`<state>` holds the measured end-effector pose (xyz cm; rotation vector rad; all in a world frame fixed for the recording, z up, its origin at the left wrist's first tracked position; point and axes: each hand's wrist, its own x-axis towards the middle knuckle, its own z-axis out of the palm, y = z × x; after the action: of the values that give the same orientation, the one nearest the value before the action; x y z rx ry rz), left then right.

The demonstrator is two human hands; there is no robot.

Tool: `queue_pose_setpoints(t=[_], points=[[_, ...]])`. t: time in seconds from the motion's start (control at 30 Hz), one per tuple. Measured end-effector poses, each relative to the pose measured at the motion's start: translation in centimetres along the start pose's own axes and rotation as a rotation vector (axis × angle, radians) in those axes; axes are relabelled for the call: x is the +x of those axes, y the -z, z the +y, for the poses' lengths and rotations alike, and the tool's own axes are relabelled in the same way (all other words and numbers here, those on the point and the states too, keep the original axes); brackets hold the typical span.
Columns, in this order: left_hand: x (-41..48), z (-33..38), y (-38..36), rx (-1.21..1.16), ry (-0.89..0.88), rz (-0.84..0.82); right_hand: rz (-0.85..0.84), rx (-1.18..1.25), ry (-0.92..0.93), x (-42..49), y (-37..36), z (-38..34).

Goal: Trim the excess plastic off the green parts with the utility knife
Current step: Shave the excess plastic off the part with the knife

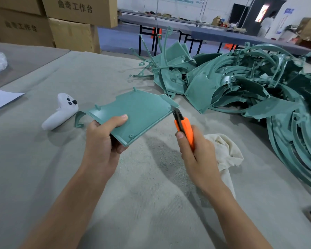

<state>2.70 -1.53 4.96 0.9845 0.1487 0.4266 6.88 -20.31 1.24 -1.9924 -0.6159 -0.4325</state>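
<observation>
Blade of orange-handled utility knife (186, 130), right hand (196, 150) grip closed round it, touches right edge of flat green plastic panel (138, 112). Left hand (104, 141) grip pinches the panel's near corner, holding it above grey tabletop (115, 194). Risk: a slip sends the blade toward the left hand, or the panel twists and gets gouged.

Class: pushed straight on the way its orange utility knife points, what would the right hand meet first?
The flat green plastic panel held in the left hand. The right hand aims the orange utility knife at its right edge; the blade tip seems to touch it, though depth is unclear.
</observation>
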Motion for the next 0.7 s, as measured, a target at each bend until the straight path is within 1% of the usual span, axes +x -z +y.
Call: queue_pose_setpoints(t=[0.13, 0.33, 0.43, 0.47, 0.57, 0.63, 0.7], points=[[0.1, 0.0, 0.1, 0.018, -0.012, -0.01, 0.045, 0.015, -0.071, 0.4, 0.4, 0.5], [0.0, 0.0, 0.1, 0.018, -0.033, -0.01, -0.014, 0.146, -0.15, 0.3, 0.3, 1.1], [0.1, 0.0, 0.1, 0.019, -0.028, 0.005, -0.029, 0.172, -0.169, 0.2, 0.2, 1.0], [0.1, 0.0, 0.1, 0.018, -0.025, 0.009, -0.024, 0.151, -0.152, 0.2, 0.2, 1.0], [0.1, -0.2, 0.1, 0.031, -0.025, 0.006, -0.017, -0.027, -0.04, 0.1, 0.2, 0.6], [0.1, -0.2, 0.2, 0.03, -0.02, 0.0, 0.005, -0.057, -0.038, 0.2, 0.3, 0.4], [0.2, -0.2, 0.3, 0.026, -0.009, -0.014, 0.048, -0.038, -0.077, 0.4, 0.5, 0.5]])
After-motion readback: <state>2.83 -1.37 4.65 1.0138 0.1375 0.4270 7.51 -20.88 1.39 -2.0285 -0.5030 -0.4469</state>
